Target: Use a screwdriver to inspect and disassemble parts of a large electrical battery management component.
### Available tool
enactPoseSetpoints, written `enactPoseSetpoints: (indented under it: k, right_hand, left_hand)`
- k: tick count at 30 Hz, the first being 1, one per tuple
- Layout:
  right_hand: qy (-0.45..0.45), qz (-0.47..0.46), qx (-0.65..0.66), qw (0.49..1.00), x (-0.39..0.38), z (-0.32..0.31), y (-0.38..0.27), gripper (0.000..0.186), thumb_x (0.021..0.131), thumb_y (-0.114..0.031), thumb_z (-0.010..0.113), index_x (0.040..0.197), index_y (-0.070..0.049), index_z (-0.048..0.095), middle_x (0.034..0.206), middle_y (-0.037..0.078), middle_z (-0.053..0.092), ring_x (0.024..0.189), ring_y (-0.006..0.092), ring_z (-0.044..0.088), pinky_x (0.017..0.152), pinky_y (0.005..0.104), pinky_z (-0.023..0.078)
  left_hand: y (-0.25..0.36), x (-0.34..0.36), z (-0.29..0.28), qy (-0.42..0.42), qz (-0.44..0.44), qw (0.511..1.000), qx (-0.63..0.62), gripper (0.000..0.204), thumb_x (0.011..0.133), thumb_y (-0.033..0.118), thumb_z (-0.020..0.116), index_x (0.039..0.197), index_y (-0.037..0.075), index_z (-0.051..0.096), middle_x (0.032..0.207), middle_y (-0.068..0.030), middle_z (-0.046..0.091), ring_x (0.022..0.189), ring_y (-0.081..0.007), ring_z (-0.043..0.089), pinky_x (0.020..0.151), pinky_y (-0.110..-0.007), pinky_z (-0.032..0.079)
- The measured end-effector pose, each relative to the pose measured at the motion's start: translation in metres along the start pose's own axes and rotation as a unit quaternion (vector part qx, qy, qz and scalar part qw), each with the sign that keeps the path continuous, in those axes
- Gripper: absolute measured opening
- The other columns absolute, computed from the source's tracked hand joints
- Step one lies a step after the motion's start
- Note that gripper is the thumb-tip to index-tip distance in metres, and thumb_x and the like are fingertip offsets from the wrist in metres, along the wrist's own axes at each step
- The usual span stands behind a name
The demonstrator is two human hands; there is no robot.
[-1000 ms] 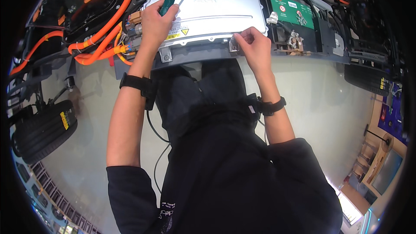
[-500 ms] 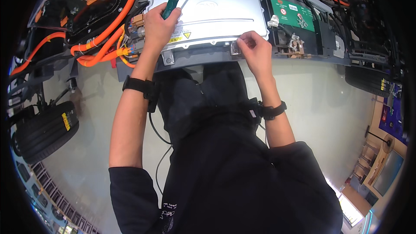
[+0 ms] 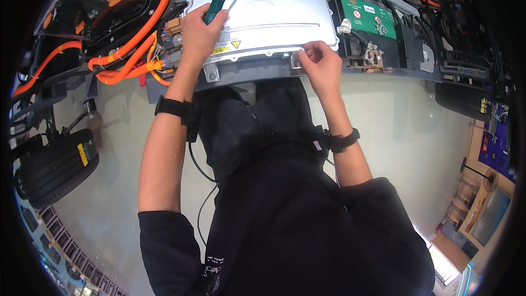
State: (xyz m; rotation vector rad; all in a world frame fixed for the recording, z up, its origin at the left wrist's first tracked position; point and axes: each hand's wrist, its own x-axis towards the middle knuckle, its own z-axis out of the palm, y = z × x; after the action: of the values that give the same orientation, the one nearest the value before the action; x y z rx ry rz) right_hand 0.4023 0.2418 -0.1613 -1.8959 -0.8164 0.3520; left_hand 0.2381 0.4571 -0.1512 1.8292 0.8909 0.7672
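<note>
My left hand (image 3: 200, 33) is closed on a screwdriver (image 3: 218, 3) with a dark green handle, its metal shaft pointing away from me over the left part of a silver ribbed metal housing (image 3: 276, 13). My right hand (image 3: 321, 66) has its thumb and forefinger together at a small metal bracket (image 3: 294, 61) under the housing's near edge; whatever they hold is too small or hidden to name. A second bracket (image 3: 212, 73) sits below the housing to the left. A yellow warning label (image 3: 235, 45) is on the housing.
Orange cables (image 3: 127, 52) and connectors (image 3: 172, 27) crowd the left. A green-topped box (image 3: 366, 15) stands right of the housing. Tyres (image 3: 57, 170) (image 3: 460, 101) show at both sides. A wooden bench with a screen (image 3: 490, 216) is at the far right.
Since a second ago the housing and both my hands appear slightly lower and further right in the picture. The screwdriver stays in my left hand; my right fingers remain at the bracket.
</note>
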Motion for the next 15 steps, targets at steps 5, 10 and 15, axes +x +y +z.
enactPoseSetpoints:
  k: [5, 10, 15]
  right_hand:
    - [-0.002, 0.015, -0.037, 0.999, 0.002, -0.002, -0.009, 0.017, 0.077, -0.01, 0.07, 0.086, 0.002, 0.065, 0.066, 0.002, 0.061, 0.06, 0.0083, 0.054, 0.057, 0.0234, 0.045]
    - [-0.015, 0.008, 0.001, 1.0, 0.002, -0.002, -0.006, 0.018, 0.078, -0.011, 0.072, 0.087, 0.003, 0.064, 0.066, 0.0, 0.059, 0.06, 0.005, 0.052, 0.056, 0.0206, 0.044]
    - [0.002, 0.026, -0.068, 0.997, 0.004, 0.002, -0.008, 0.017, 0.076, -0.012, 0.071, 0.084, 0.002, 0.065, 0.065, 0.005, 0.06, 0.059, 0.0114, 0.055, 0.057, 0.0263, 0.046]
  left_hand:
    - [0.002, -0.001, 0.0, 0.01, 0.004, 1.0, -0.002, 0.029, 0.079, 0.029, 0.065, 0.079, -0.001, 0.067, 0.054, -0.0045, 0.059, 0.048, -0.0112, 0.055, 0.05, -0.026, 0.042]
    - [0.004, -0.001, 0.0, 0.002, -0.004, 1.0, -0.004, 0.03, 0.079, 0.029, 0.064, 0.079, -0.001, 0.067, 0.055, -0.0047, 0.06, 0.048, -0.0118, 0.056, 0.05, -0.026, 0.043]
    - [0.003, -0.001, 0.0, 0.006, 0.003, 1.0, -0.001, 0.03, 0.079, 0.029, 0.064, 0.079, -0.001, 0.066, 0.056, -0.0046, 0.06, 0.048, -0.0118, 0.055, 0.051, -0.027, 0.043]
